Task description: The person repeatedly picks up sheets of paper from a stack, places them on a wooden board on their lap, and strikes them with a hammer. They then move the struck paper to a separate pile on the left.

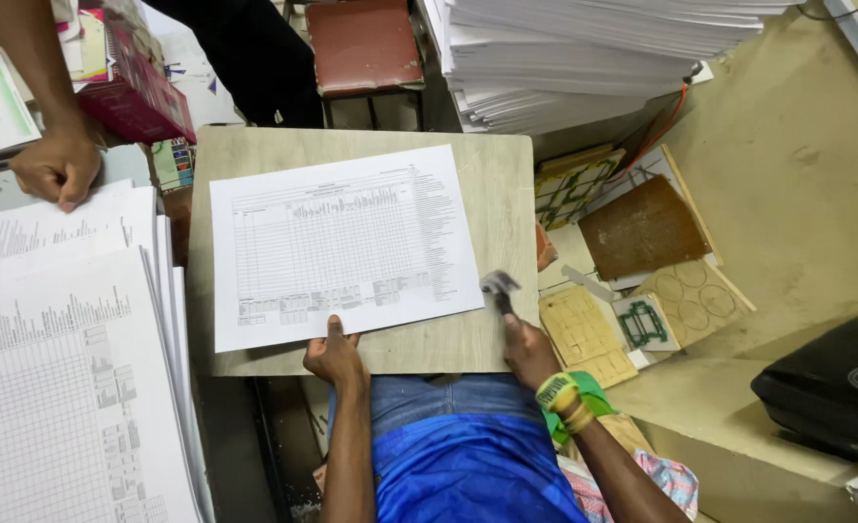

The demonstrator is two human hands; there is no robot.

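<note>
Pinning the near edge of a printed sheet (pixel 342 247) to a small wooden board (pixel 501 184), the left hand (pixel 333 355) is seen with its thumb laid on the paper and its fingers curled under the board's near edge. The right hand (pixel 528 351) is closed around the handle of a small dark tool (pixel 498 288), blurred, whose head is held just above the board near its right edge, beside the sheet's lower right corner. The two hands are kept apart, one at each end of the near edge. The sheet, covered with a printed table, is spread slightly askew over most of the board. A yellow and green band (pixel 562 395) is worn on the right wrist.

Off the board's left edge, a thick stack of printed forms (pixel 61 368) is piled, and another person's fist (pixel 56 169) is rested on its far end. Beyond the far edge, a tall pile of white paper (pixel 584 58) and a red-seated stool (pixel 363 44) are seen. To the right, wooden offcuts (pixel 642 228) are scattered on the floor.
</note>
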